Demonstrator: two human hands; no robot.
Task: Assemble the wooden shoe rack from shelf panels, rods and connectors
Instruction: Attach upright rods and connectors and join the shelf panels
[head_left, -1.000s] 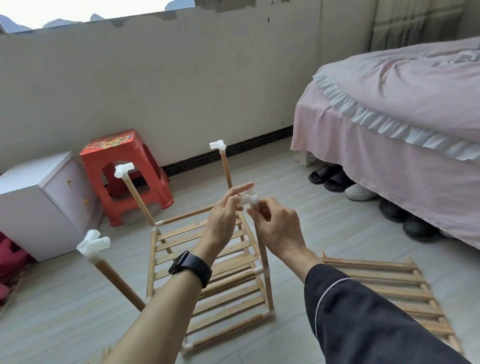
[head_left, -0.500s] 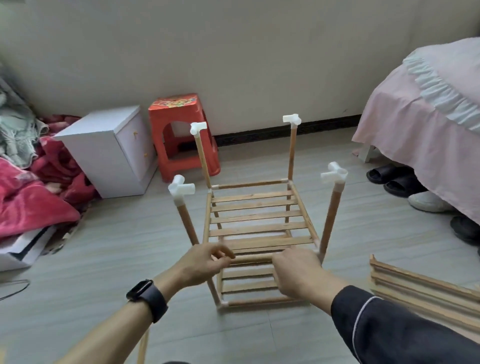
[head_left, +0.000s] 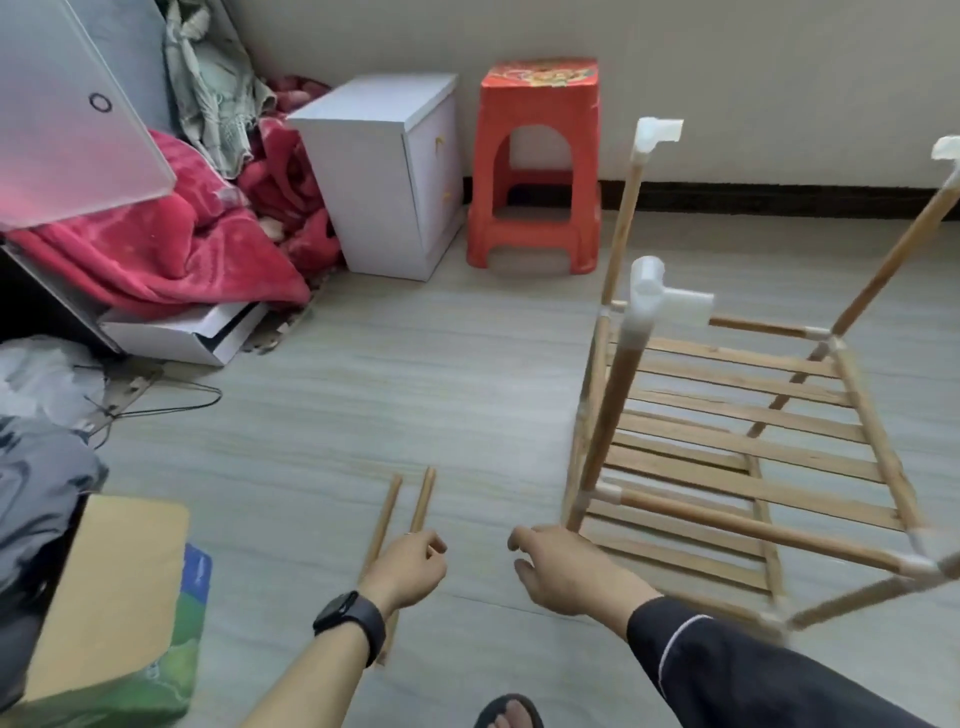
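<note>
Two rods (head_left: 423, 499) on the floor are partly hidden beneath the left hand (head_left: 408, 569); whether they are gripped cannot be told. The right hand (head_left: 566, 571) is held loosely spread, empty. The shoe rack (head_left: 727, 447) is cut off at the right.

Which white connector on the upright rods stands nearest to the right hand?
The connector on the near, darker rod above the right hand; the other two sit farther back, toward the wall.

Both hands left the rack (head_left: 727, 431) and swung leftward. The left hand (head_left: 410, 564) came down over two loose rods (head_left: 423, 499) on the floor, and the right hand (head_left: 566, 571) trailed with fingers spread, just beside the rack's corner.
</note>
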